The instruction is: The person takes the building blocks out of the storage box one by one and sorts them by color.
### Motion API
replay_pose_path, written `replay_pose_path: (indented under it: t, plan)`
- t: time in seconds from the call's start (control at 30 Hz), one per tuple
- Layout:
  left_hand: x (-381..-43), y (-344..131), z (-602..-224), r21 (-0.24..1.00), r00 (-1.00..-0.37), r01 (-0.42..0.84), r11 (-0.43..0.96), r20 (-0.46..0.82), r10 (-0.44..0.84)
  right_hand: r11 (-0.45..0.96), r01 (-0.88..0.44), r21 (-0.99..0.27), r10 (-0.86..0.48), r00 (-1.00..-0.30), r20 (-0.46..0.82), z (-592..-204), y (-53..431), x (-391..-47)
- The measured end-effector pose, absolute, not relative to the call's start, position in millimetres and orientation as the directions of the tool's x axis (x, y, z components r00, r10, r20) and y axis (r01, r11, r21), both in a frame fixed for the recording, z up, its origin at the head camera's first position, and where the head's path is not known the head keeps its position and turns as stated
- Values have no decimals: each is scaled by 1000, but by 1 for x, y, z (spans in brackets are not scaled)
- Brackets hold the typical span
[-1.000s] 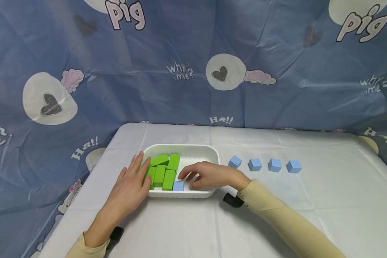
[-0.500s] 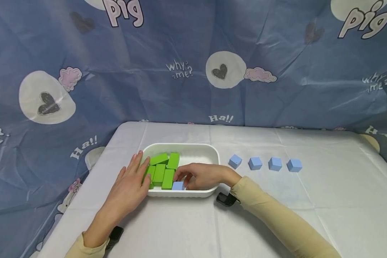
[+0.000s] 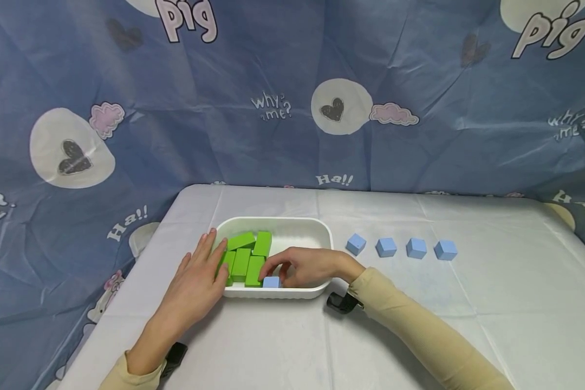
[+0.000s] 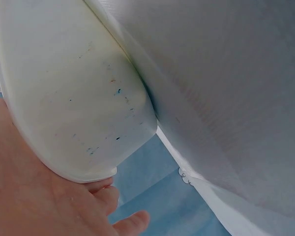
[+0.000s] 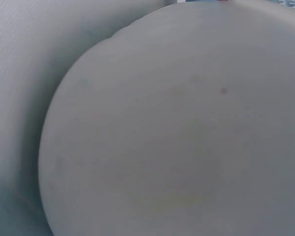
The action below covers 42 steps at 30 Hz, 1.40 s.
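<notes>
A white tray (image 3: 299, 226) holds several green rectangular blocks (image 3: 241, 264) in its left half. By the front wall, right of those blocks, is a blue cube (image 3: 271, 282). My right hand (image 3: 312, 266) reaches over the tray's right side and pinches this cube between thumb and forefinger. Across the tray's left rim lies my left hand (image 3: 195, 276), its fingers extended; it partly hides the leftmost green block. In the left wrist view my left hand (image 4: 44, 187) is against the outside of the tray (image 4: 64, 98). Only the tray's wall (image 5: 177, 132) fills the right wrist view; no fingers show there.
Several more blue cubes (image 3: 387, 247) stand in a spaced row on the white-covered table (image 3: 395, 336), right of the tray. A blue patterned cloth (image 3: 224, 141) hangs behind the table and down its left side.
My right hand has moved slightly left and closed in on the blue cube. The cube has shifted a little within the tray. My left hand stays at the left rim.
</notes>
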<state>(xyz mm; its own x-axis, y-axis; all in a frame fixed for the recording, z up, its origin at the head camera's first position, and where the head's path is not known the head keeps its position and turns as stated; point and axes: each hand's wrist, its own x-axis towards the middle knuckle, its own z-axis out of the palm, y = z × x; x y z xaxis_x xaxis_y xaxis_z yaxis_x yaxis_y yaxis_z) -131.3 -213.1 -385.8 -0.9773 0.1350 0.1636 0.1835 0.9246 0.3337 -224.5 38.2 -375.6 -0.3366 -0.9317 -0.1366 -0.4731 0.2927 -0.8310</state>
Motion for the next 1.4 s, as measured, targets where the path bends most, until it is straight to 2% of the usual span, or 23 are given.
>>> replay_pose_path:
  t: [0.63,0.83,1.07,1.23,1.4]
  plan:
    - [-131,-212,-384,330,-977,183,926,161,136,212,-409,-887,-913,-406,-31,-378,41,-223]
    - [-131,-213,-384,336,-978,183,924,158,136,137,-382,-914,-840,-533,97,-378,44,-221]
    - [-130,-214,-385,341,-977,186,922,160,138,91,-370,-925,-664,-714,221,-374,47,-214]
    - [-130,-215,-384,336,-976,189,923,169,139,98,-408,-908,-571,-770,285,-375,49,-212]
    - [-131,-214,-385,332,-976,189,924,170,139,105,-485,-868,-487,-786,380,-383,50,-212]
